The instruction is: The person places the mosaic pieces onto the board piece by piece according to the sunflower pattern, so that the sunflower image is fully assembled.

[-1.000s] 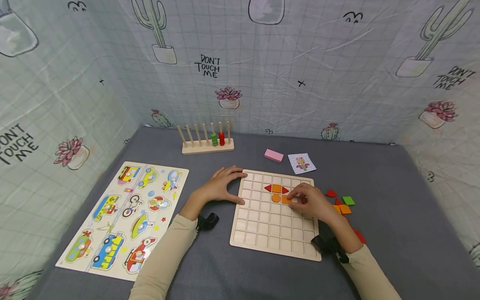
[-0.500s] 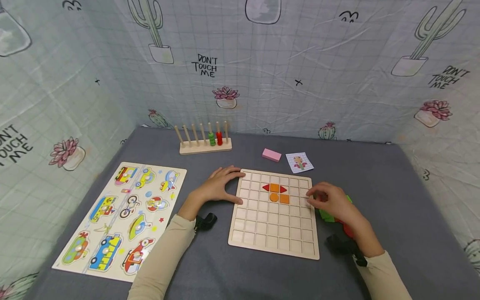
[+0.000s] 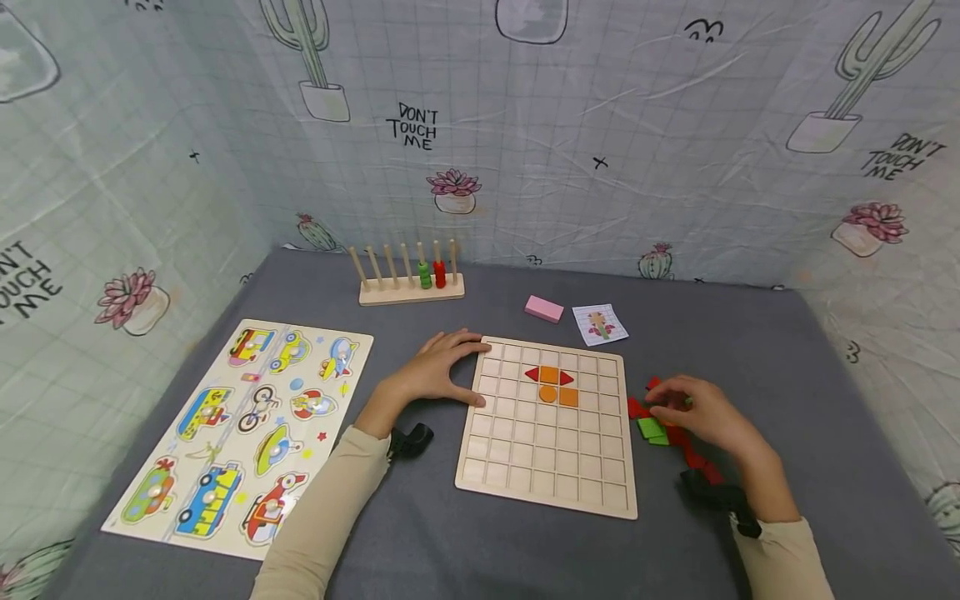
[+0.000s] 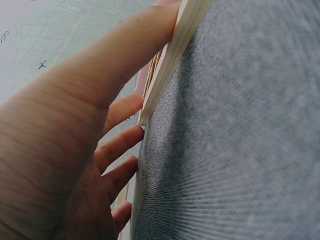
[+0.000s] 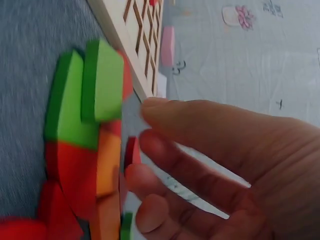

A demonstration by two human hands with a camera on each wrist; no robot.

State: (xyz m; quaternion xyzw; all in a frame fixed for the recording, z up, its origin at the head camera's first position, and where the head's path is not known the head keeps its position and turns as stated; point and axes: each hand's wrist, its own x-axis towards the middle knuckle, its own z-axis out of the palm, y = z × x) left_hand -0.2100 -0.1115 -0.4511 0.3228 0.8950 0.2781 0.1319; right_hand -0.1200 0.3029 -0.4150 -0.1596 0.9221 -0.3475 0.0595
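While your left hand [image 3: 438, 372] lies flat at the left edge of the wooden grid board [image 3: 547, 454] in the centre of the head view, fingers straight and spread, thumb pressed along the board's side — the left wrist view shows that thumb [image 4: 125, 55] against the pale wooden edge [image 4: 172, 55] — it grasps nothing. Your right hand [image 3: 701, 412] sits to the right of the board, over the heap of loose coloured pieces [image 3: 660, 429] on the grey cloth [image 3: 450, 550]; its fingers are loosely curled above them, and in the right wrist view the fingertips [image 5: 150, 180] hover just beside the green blocks [image 5: 95, 95] and the red and orange ones [image 5: 85, 175]. Whether they pinch a piece, I cannot tell. On the board, in its upper rows, sit two red triangles [image 3: 534, 375] flanking an orange square [image 3: 550, 375], with an orange circle [image 3: 548, 394] and a second orange square [image 3: 568, 397] below. At the lower left lies a vehicle puzzle [image 3: 240, 433]; toward the upper middle stand a peg rack [image 3: 408, 279], a pink block [image 3: 543, 309] and a small picture card [image 3: 600, 324].
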